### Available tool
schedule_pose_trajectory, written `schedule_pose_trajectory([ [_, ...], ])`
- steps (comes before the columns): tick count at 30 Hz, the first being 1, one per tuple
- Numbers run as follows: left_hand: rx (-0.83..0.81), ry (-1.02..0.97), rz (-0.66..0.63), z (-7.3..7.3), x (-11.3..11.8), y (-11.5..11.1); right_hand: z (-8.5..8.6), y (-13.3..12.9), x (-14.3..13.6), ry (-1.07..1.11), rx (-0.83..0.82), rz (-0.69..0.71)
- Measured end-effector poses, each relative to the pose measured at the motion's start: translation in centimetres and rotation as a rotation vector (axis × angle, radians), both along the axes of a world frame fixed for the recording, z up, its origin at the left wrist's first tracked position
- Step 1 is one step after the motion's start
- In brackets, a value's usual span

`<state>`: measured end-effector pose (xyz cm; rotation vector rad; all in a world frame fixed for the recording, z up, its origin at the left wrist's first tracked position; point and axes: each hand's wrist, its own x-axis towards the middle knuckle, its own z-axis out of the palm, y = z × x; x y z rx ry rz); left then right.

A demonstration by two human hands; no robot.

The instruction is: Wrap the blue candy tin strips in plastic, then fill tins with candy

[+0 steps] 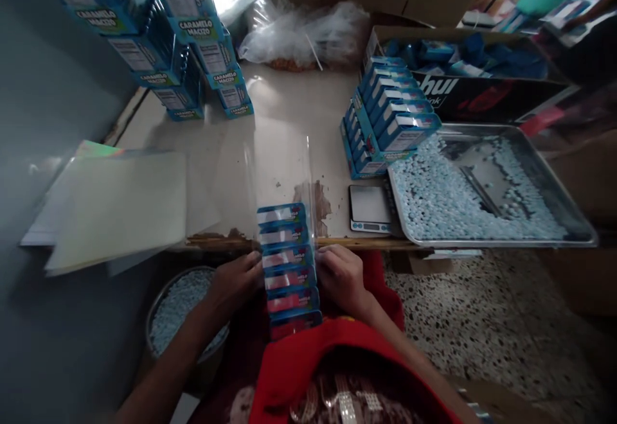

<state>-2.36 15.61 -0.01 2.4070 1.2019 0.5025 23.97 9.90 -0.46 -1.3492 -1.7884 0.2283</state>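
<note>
A row of several blue candy boxes (289, 277) lies inside a clear plastic sleeve (282, 154), running from my lap over the table's front edge. On its left side, my left hand (240, 277) has its fingers closed at the sleeve's edge. Across from it, my right hand (343, 275) pinches the opposite edge, fingers curled. The sleeve's far end, with no boxes in it, rests flat on the table (216, 135).
Stacked blue display boxes (166, 58) stand back left; papers (120, 205) lie left. At right are a filled display (385, 115), a small scale (370, 209), a candy tray (443, 193) and a carton (482, 93). A candy bucket (180, 308) stands below.
</note>
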Motion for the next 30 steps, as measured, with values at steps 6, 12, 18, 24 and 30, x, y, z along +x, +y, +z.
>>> schedule_pose_trajectory([
  [6, -0.194, -0.023, -0.307, -0.8, -1.4, -6.2, 0.3, -6.5, 2.2, -0.128, -0.044, 0.209],
  [12, -0.363, -0.357, -0.067, -1.7, -1.9, -10.8, 0.5, -9.6, 2.6, 0.042, -0.310, 0.342],
  [18, -0.473, -0.584, 0.357, 0.4, 2.3, -9.4, -0.2, -8.4, 0.2, 0.208, -0.342, 0.118],
  [24, -0.437, -0.420, 0.296, 1.7, 4.0, -6.9, -0.1, -6.0, -1.3, -0.085, 0.060, -0.100],
  [30, -0.449, -0.411, 0.373, 1.4, 4.6, -7.2, 0.8, -6.2, -1.2, -0.160, 0.127, -0.095],
])
